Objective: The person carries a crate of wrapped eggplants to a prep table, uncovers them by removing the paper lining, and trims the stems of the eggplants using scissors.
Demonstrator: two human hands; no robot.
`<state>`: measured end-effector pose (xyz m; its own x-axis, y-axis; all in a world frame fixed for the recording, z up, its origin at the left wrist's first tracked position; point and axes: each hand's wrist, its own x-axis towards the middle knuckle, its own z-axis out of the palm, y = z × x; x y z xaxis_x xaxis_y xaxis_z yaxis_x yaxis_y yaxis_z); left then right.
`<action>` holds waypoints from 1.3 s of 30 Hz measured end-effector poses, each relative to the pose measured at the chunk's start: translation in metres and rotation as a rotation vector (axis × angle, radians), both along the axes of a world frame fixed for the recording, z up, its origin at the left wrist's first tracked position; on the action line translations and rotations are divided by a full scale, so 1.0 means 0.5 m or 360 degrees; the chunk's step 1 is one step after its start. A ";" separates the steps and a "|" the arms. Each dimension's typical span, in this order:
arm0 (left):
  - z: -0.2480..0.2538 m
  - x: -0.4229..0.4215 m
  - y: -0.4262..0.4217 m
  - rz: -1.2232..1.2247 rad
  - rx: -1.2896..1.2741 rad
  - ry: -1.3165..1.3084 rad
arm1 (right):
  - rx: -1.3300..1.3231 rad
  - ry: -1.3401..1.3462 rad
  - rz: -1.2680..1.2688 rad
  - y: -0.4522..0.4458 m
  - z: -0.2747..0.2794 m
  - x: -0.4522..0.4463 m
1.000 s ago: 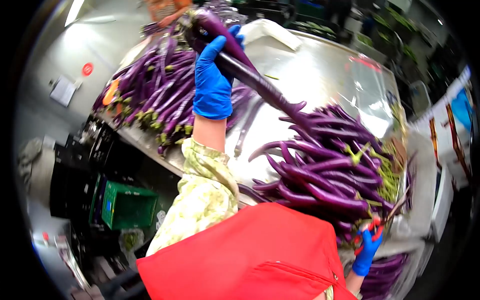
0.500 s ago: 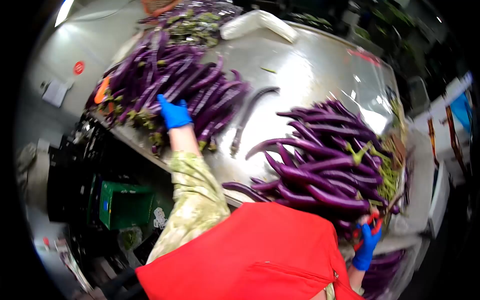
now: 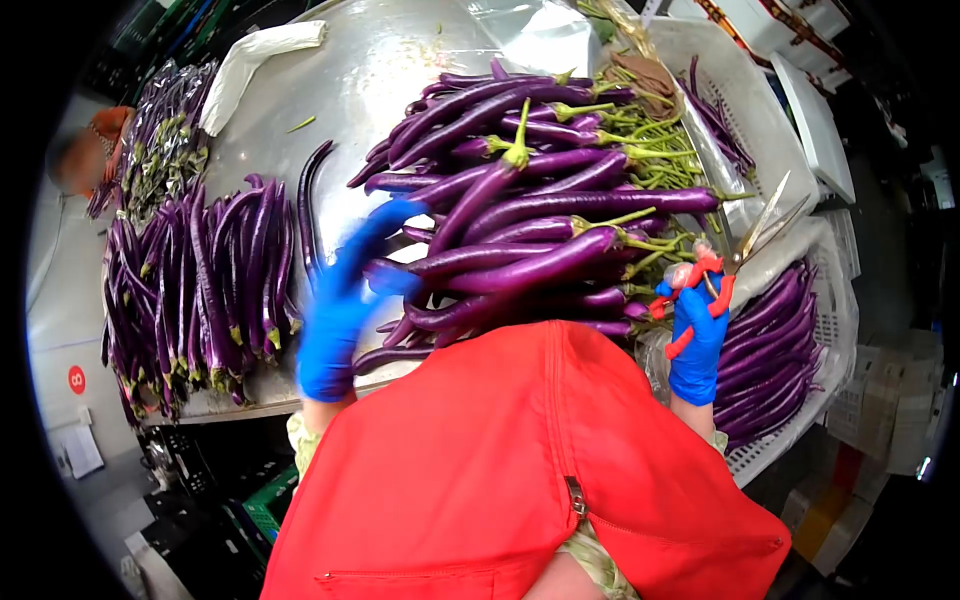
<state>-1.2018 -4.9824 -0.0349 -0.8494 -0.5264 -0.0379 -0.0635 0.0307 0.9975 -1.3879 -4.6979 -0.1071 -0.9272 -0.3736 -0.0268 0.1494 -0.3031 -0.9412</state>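
Note:
My left hand (image 3: 345,295), in a blue glove and smeared by motion, reaches over the left side of a heap of long purple eggplants (image 3: 560,205). Its fingers are spread, and nothing shows in them. Whether the fingertips touch an eggplant I cannot tell. At the heap's right side, my right hand (image 3: 698,345), also blue-gloved, grips red-handled scissors (image 3: 742,255). Their blades stand apart and point up and right, beside the green stem ends. A laid-out row of eggplants (image 3: 200,285) is left of my left hand, and one dark curved eggplant (image 3: 306,205) lies between row and heap.
A white crate (image 3: 740,462) with eggplants stands right of my right hand. Cut green stems (image 3: 665,150) gather along the table's right side. At the back left are bagged eggplants (image 3: 165,140) and a folded white piece (image 3: 255,65) on the metal table (image 3: 370,70). Another person is partly visible there.
My left hand has left the eggplant row and moved right to the heap. My right hand still holds the scissors, now shown with blades apart. The view has turned right.

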 end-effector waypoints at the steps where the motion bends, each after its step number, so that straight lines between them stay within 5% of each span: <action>1: -0.007 -0.030 0.026 -0.0340 -0.0580 -0.0134 | 0.0014 -0.0027 -0.0010 0.000 0.005 0.003; 2: -0.019 -0.057 0.045 -0.0682 -0.1164 -0.0260 | 0.0023 -0.0052 -0.0022 0.002 0.007 0.007; 4: -0.073 -0.100 0.093 -0.0631 -0.1861 -0.0632 | 0.0075 -0.0089 -0.0058 0.010 0.004 0.023; 7: -0.084 -0.132 0.129 -0.0439 -0.1903 -0.0640 | 0.0129 -0.0233 0.0001 0.027 -0.035 0.050; 11: -0.109 -0.144 0.087 -0.0299 -0.1560 0.0020 | 0.0030 -0.0400 0.0061 0.016 -0.053 0.076; 14: -0.037 -0.098 0.077 -0.0102 -0.1193 -0.0405 | 0.0061 -0.0251 0.0108 0.019 -0.070 0.081; 15: -0.042 -0.089 0.057 0.0005 -0.1393 -0.0254 | 0.0125 -0.0222 0.0142 0.020 -0.059 0.081; 18: -0.066 -0.115 0.015 0.0147 -0.1563 -0.0664 | 0.0095 -0.0224 0.0210 0.015 -0.067 0.079; 25: -0.115 -0.145 -0.030 -0.0121 -0.1395 -0.0916 | 0.0132 -0.0219 0.0332 -0.004 -0.073 0.084; 29: -0.159 -0.133 -0.058 -0.0343 -0.0135 -0.0630 | 0.0150 -0.0257 0.0342 -0.010 -0.069 0.083; 30: -0.156 -0.134 -0.056 -0.0299 -0.0160 -0.0663 | 0.0149 -0.0289 0.0338 -0.011 -0.068 0.082; 35: -0.170 -0.141 -0.077 -0.0188 -0.0454 -0.0636 | 0.0323 0.0159 0.0507 -0.016 -0.012 0.053; 39: -0.067 -0.143 -0.049 -0.0128 -0.0044 -0.0463 | 0.0665 0.0854 0.0538 0.004 0.027 -0.003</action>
